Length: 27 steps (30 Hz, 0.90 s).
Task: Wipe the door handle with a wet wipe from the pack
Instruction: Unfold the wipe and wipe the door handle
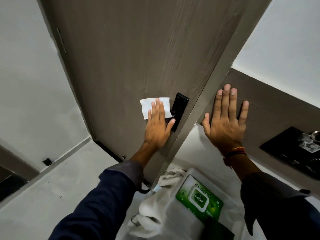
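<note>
Head view, wide-angle, looking down along a grey-brown wood-grain door (131, 58). Black rectangular door handle plate (180, 108) sits near the door's right edge; its lever is mostly hidden behind the left hand (158, 125), only a dark stub shows by the thumb. Left hand lies flat, fingers spread, pressing a white square wet wipe (147, 107) against the door just left of the plate; the thumb touches the plate's lower part. The wipe's lower right part is covered by the fingers. It is pinned under the palm, not pinched. Right hand (225, 118) is flat and splayed, holding nothing, palm on a dark wood-grain wall panel (270, 108) beside the grey door frame (213, 80). A red-orange thread band (235, 153) circles the right wrist. Both dark navy sleeves (103, 201) are cut off by the bottom edge.

Green Dettol wet wipe pack (199, 200), lid shut, lies below between the arms on a white cloth-covered surface (173, 220), its lower end hidden by a dark object. Can't tell what that surface is. A black tray (285, 148) at right holds metallic items, blurred and cropped. Pale grey floor (60, 179), white walls (26, 66), black door stopper (46, 161) on the floor at left.
</note>
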Available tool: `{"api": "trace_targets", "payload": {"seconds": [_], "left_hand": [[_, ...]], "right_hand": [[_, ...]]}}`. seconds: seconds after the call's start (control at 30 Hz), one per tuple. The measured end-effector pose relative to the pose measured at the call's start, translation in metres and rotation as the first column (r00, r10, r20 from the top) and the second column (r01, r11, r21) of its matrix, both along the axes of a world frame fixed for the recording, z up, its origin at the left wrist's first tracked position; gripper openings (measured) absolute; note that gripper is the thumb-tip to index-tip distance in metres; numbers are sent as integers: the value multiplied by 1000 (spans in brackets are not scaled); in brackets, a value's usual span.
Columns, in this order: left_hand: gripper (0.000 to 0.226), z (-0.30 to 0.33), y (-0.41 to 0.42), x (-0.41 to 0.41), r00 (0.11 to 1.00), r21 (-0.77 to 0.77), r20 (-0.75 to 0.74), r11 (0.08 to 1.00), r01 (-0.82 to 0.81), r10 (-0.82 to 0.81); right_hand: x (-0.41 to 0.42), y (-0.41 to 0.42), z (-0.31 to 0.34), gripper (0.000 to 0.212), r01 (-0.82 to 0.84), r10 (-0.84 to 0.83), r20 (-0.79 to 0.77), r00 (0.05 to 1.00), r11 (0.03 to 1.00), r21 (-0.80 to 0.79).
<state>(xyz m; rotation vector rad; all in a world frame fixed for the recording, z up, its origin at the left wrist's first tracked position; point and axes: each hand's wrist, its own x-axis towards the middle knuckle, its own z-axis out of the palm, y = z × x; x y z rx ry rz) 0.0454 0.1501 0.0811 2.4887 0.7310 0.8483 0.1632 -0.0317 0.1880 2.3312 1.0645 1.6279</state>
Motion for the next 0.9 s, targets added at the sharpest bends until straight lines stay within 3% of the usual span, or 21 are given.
{"api": "trace_targets", "payload": {"seconds": [0.07,0.23,0.43,0.57,0.8,0.9], "left_hand": [[84,-18,12,-8,986,242,-118,960,140,-114],[84,-20,56,-10,931,559,-273,747,360,-244],[74,-4,96,11,791,717,-398,381,584,-465],[78,2,105,25,771,808,-435,175,562,-464],[74,13,174,5,720,808,-506,30,588,-475],[70,15,161,2,686,797,-471,66,600,-554]], "right_hand": [[2,0,-3,77,5,-5,30,1000,1000,-1],[3,2,-5,78,34,-35,60,998,999,10],[2,3,-7,80,73,-75,74,994,997,21],[1,2,-6,81,87,-88,84,993,996,27],[-27,7,-7,81,178,-181,55,982,982,57],[-29,10,-9,81,188,-191,62,980,981,51]]}}
